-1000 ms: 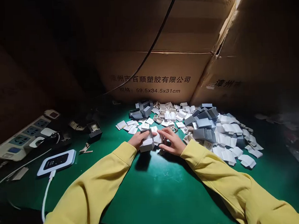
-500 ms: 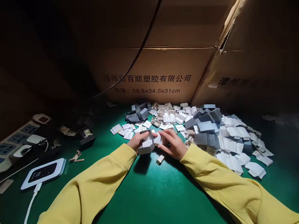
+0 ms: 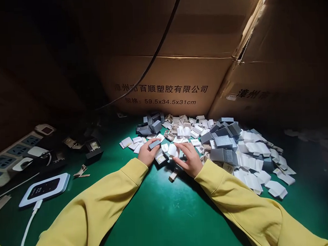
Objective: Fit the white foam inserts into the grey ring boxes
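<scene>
My left hand [image 3: 146,154] is closed around a small grey hinged box [image 3: 154,144] over the middle of the table. The box stands open towards me, showing a pale insert [image 3: 161,158] inside. Thumb and fingers of my right hand [image 3: 190,160] pinch a folded white card piece [image 3: 172,150] just right of the box. Below the hands, a small beige folded piece [image 3: 172,176] lies on the green table.
Behind my hands, white folded cards [image 3: 183,131] lie scattered. Grey boxes [image 3: 224,141] and more white pieces [image 3: 251,159] are heaped at right. A power strip [image 3: 17,153] and a white device with a cable [image 3: 44,190] sit at left. Cardboard cartons [image 3: 162,76] wall off the back.
My left hand has turned the box, so its pale insert now faces me. The right hand has drawn slightly away from it with the white card piece. The view has shifted a little.
</scene>
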Demonstrator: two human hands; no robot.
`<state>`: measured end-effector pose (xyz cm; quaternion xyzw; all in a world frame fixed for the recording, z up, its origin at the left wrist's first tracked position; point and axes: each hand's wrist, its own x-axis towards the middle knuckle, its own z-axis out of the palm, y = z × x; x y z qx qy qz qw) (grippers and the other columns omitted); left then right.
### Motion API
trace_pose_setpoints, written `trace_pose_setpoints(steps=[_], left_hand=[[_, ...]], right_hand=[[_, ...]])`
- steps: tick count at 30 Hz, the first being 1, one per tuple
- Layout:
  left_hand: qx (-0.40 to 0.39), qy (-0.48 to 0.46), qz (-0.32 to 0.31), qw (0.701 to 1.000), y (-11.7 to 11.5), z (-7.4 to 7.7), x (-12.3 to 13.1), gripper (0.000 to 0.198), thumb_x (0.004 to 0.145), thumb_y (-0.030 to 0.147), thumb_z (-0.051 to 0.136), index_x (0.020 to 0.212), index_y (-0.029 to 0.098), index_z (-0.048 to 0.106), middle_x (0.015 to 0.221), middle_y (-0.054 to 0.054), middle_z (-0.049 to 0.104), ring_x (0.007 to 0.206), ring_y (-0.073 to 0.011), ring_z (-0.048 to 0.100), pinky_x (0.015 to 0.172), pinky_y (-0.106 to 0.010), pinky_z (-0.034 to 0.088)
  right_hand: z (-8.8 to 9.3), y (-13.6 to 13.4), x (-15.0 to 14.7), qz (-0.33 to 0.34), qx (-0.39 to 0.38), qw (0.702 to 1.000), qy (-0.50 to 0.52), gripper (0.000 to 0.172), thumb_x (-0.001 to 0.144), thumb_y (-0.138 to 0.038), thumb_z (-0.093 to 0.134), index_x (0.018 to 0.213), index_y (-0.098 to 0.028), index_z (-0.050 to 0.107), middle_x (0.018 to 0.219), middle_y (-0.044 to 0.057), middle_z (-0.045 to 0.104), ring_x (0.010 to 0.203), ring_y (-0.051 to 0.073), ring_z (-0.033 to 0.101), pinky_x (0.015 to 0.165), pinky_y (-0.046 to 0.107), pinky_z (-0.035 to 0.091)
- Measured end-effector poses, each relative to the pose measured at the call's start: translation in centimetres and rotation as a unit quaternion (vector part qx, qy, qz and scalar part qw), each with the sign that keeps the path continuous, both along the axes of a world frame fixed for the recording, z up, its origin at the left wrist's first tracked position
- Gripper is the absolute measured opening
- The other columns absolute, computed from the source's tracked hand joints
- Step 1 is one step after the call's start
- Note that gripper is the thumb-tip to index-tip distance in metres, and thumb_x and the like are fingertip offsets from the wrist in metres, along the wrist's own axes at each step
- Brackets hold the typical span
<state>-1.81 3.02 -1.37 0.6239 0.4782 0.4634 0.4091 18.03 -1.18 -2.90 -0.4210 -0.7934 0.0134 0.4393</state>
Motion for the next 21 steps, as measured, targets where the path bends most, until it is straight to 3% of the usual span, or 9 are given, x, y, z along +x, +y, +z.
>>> trace_pose_setpoints(steps=[5, 12, 16, 21], left_hand=[[0.035, 0.056, -0.017, 0.998, -0.1, -0.5, 0.1, 0.021, 0.076, 0.029, 0.054, 0.094, 0.018, 0.058, 0.106, -0.007, 0.065, 0.101, -0.0196, 0.059, 0.093, -0.033, 0.043], [0.023, 0.077, -0.001, 0.997, -1.6, -0.1, 1.1, 0.018, 0.076, 0.03, 0.056, 0.091, 0.021, 0.05, 0.13, -0.01, 0.054, 0.108, -0.0227, 0.058, 0.093, -0.037, 0.043], [0.006, 0.071, 0.018, 0.997, -1.9, 0.1, 1.6, 0.016, 0.077, 0.029, 0.055, 0.089, 0.021, 0.049, 0.124, -0.009, 0.059, 0.102, -0.0221, 0.061, 0.091, -0.038, 0.043], [0.046, 0.134, 0.039, 0.989, -1.8, 0.0, 1.5, 0.015, 0.078, 0.028, 0.05, 0.091, 0.021, 0.049, 0.095, -0.006, 0.065, 0.087, -0.0198, 0.061, 0.082, -0.034, 0.045]], right_hand=[[0.1, 0.0, -0.4, 0.028, -0.006, 1.0, 0.004, 0.042, 0.086, -0.033, 0.053, 0.126, -0.021, 0.046, 0.11, 0.012, 0.057, 0.099, 0.025, 0.053, 0.086, 0.044, 0.048], [0.0, -0.1, -1.8, 0.084, -0.021, 0.996, 0.006, 0.045, 0.085, -0.037, 0.054, 0.127, -0.023, 0.043, 0.11, 0.012, 0.056, 0.102, 0.024, 0.053, 0.086, 0.042, 0.049], [-0.4, 0.5, -2.2, 0.092, -0.061, 0.994, 0.021, 0.043, 0.086, -0.037, 0.053, 0.126, -0.023, 0.044, 0.111, 0.012, 0.056, 0.103, 0.024, 0.053, 0.087, 0.043, 0.049], [-0.5, 0.9, -1.9, 0.109, -0.111, 0.988, 0.017, 0.041, 0.084, -0.037, 0.055, 0.121, -0.021, 0.047, 0.108, 0.011, 0.056, 0.1, 0.022, 0.055, 0.085, 0.039, 0.05]])
